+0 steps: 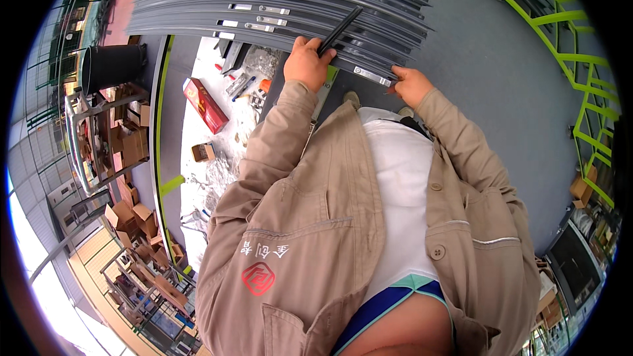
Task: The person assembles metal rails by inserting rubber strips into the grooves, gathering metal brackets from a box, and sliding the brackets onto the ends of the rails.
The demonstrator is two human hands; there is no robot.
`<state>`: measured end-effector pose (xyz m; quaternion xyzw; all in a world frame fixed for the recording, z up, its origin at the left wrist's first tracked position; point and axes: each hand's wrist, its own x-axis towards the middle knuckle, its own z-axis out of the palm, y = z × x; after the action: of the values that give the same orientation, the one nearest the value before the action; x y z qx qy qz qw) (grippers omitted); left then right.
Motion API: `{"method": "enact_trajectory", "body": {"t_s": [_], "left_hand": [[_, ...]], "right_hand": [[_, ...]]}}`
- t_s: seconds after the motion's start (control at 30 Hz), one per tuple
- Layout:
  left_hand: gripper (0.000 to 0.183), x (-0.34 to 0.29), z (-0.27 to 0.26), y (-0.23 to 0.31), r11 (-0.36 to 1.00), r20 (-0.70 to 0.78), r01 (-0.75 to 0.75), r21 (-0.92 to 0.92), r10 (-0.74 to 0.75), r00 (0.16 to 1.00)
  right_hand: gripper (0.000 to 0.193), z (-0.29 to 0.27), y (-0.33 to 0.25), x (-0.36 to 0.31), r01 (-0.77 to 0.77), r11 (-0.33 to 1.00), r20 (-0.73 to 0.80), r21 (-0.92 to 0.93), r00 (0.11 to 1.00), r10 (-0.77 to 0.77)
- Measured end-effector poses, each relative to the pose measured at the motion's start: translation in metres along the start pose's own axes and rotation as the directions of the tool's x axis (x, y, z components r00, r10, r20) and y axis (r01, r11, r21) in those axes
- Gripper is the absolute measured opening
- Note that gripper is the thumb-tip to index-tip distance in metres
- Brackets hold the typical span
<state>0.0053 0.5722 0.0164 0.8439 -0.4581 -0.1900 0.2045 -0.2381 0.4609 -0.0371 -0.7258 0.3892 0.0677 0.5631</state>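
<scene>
Grey profiles [277, 0] under both hands, red box [206, 105] left

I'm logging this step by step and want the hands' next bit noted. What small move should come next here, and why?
Probably bring the thin black strip down flat onto the stack of grey profiles. The left hand grips its near end while the far end slants across the profiles, not aligned with any. The right hand already rests on the front profile's edge beside a metal plate, seemingly steadying it.
</scene>
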Motion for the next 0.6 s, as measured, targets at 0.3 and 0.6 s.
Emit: {"method": "enact_trajectory", "body": {"t_s": [0.3, 0.6], "left_hand": [[0.028, 0.006, -0.031, 0.062, 0.154, 0.272, 0.262, -0.953, 0.052, 0.961], [0.033, 0.014, -0.035, 0.087, -0.132, 0.257, 0.284, -0.950, 0.191, 0.947]], "right_hand": [[0.037, -0.003, -0.096, -0.057, 0.265, 0.964, -0.214, 0.027, 0.943, -0.253], [0.028, -0.005, -0.116, -0.062, 0.259, 0.966, -0.330, -0.011, 0.911, -0.248]]}}
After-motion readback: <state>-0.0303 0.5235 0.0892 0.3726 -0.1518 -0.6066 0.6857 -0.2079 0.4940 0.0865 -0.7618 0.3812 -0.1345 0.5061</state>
